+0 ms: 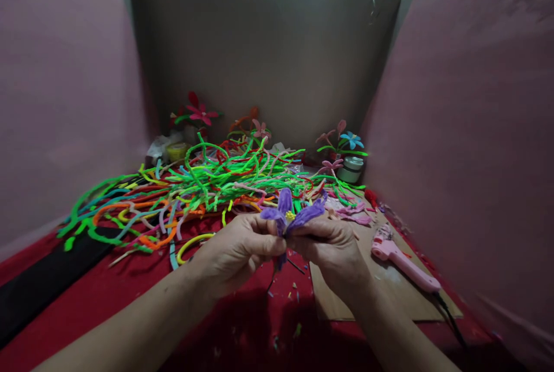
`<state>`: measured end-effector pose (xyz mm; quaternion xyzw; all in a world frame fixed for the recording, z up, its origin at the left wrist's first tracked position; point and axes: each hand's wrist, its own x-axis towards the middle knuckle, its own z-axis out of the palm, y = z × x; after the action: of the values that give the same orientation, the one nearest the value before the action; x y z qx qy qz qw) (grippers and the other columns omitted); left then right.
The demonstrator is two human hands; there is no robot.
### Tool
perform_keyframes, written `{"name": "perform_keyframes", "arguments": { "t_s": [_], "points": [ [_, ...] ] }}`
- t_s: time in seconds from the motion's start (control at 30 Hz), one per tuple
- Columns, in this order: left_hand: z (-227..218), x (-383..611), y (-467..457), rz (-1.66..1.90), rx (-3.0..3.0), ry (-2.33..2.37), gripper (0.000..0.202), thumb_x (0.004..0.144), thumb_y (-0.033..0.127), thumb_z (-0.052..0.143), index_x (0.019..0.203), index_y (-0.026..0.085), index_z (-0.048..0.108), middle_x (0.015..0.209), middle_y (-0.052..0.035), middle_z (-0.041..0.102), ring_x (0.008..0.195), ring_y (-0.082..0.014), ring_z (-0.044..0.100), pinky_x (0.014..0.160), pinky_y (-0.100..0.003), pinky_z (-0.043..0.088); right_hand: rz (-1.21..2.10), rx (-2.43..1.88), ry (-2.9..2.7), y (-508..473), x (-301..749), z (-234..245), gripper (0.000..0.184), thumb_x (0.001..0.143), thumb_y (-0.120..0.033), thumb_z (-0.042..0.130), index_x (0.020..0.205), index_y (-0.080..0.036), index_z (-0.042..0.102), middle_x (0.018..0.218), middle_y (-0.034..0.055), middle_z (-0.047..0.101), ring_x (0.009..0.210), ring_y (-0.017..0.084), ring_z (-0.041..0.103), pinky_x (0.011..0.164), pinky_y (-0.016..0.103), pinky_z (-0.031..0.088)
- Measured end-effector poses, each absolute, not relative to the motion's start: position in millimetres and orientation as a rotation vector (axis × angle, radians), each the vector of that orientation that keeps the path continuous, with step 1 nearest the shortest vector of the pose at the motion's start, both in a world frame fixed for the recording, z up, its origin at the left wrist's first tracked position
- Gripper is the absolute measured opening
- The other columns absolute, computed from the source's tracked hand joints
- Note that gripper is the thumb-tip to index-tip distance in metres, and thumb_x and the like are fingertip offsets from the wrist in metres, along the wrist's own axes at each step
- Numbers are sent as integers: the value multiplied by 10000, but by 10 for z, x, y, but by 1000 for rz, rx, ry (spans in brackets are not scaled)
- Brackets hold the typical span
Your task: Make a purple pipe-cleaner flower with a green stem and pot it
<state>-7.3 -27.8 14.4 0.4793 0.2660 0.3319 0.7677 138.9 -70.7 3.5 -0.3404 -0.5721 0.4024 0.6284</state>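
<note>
Both hands meet in the middle of the view around a purple pipe-cleaner flower with a yellow centre. My left hand pinches it from the left, thumb and fingers closed near the base of the petals. From the other side my right hand grips a petal and the base between thumb and fingers. The petals spread upward and to both sides, and a thin dark stem hangs below. The fingers hide part of the flower's base.
A heap of coloured pipe cleaners lies behind the hands on the red cloth. To the right, a pink glue gun rests on a cardboard sheet. Finished flowers, including a blue one, stand at the back. A black strip lies left.
</note>
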Motion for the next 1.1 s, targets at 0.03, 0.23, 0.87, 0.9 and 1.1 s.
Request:
{"name": "perform_keyframes", "arguments": {
  "t_s": [0.03,0.23,0.87,0.9,1.1],
  "points": [
    [152,-71,-286,713,1038,565,137,479,85,715,587,125,641,596,1,573,581,-99,499,572,-220,390,947,-763,-1305,-708,1393,35,125,644,-202,748,735,-287,756,665,-10,706,653,134,620,624,260,536],
    [186,-65,-308,694,1051,463,239,505,45,652,713,146,714,685,-17,644,643,-108,533,641,-220,413,1037,-736,-1326,-709,1416,66,113,635,-218,767,734,-272,756,681,-4,720,673,137,644,684,272,546],
    [198,-49,-421,801,1143,459,76,528,109,702,515,138,633,496,5,604,486,-88,503,531,-204,391,1491,-680,-1247,-630,1495,20,29,604,-175,724,613,-151,710,455,-42,494,410,36,294,404,204,196],
    [199,-45,-415,813,1128,455,76,526,101,698,524,135,629,499,6,600,483,-86,502,525,-202,389,1487,-672,-1243,-633,1480,6,33,617,-180,710,632,-152,712,452,-43,490,401,34,289,399,205,188],
    [194,-92,-288,918,1083,481,177,578,185,746,542,129,582,494,5,561,493,-85,501,525,-195,389,1132,-852,-1164,-581,1655,61,232,676,-239,680,895,-175,718,433,-69,455,387,42,320,395,196,236]
  ]
}}
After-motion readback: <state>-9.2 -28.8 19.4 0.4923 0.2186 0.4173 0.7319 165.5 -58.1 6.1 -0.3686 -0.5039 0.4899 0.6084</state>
